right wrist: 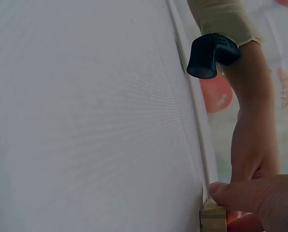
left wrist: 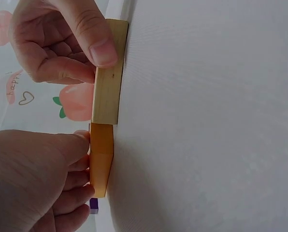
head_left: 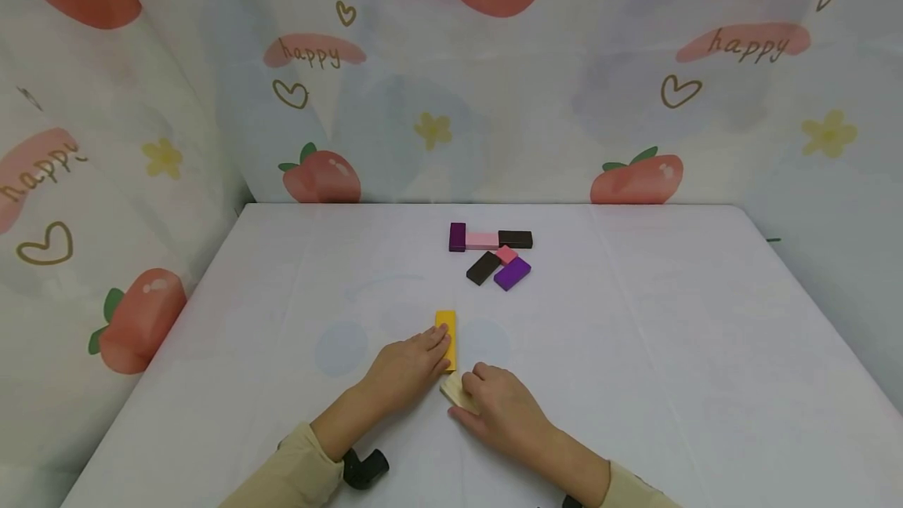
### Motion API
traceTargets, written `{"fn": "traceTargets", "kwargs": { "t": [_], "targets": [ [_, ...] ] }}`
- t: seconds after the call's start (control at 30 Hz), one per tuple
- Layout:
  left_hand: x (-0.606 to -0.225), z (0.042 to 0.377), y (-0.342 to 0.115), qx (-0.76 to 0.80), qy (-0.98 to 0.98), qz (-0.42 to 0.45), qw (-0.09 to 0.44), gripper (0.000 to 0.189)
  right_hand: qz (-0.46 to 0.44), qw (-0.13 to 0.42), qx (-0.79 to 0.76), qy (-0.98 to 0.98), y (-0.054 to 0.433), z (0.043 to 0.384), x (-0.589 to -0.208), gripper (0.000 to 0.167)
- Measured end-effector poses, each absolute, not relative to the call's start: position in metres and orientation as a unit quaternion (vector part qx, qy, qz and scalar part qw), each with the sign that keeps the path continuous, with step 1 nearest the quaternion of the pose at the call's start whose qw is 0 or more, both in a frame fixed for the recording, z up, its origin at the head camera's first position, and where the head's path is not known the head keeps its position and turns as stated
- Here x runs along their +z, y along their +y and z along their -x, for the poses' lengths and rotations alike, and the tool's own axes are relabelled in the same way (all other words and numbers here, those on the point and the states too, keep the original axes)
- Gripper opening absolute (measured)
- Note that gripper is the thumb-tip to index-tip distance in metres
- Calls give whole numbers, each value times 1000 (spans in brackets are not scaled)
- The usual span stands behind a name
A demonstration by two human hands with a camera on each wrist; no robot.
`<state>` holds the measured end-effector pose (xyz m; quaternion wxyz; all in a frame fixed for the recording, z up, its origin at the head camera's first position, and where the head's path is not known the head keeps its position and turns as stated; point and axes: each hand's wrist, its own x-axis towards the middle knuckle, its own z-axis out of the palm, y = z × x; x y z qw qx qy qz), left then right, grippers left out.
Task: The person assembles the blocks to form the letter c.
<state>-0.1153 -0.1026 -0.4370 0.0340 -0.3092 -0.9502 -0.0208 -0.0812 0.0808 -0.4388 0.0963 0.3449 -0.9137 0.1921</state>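
A yellow block [head_left: 450, 318] lies lengthwise on the white table, and the fingers of my left hand [head_left: 407, 369] rest on its top. At its near end a pale wooden block [left wrist: 108, 96] lies at an angle, its end appearing to meet the yellow one. My right hand [head_left: 509, 411] pinches the wooden block, with the thumb on its near side and the other fingers curled. In the right wrist view, only one end of the wooden block [right wrist: 213, 218] shows below the thumb.
Farther back on the table [head_left: 635, 320] are a dark purple block [head_left: 457, 237], a light pink block [head_left: 482, 241], two black blocks [head_left: 516, 239], a small pink block [head_left: 506, 255] and a purple block [head_left: 513, 273]. A black wrist mount [head_left: 365, 469] sits by the left sleeve. Printed cloth hangs behind.
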Motion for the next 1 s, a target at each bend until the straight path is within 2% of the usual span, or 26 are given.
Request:
{"fn": "traceTargets", "kwargs": {
  "t": [0.13,0.3,0.4,0.6,1.0],
  "targets": [
    [-437,116,-103,-23,-950,309,34,44,-349,118,179,-912,81,81,-439,32],
    [-437,117,-103,-24,-950,309,36,44,-356,175,162,-904,85,85,-437,34],
    [-438,117,-103,-27,-949,312,40,44,-349,187,169,-903,88,92,-433,34],
    [-440,117,-104,-26,-943,326,58,43,-313,167,181,-917,93,119,-424,32],
    [-439,117,-105,-17,-944,326,54,44,-265,143,170,-938,103,169,-414,28]
  ]
}}
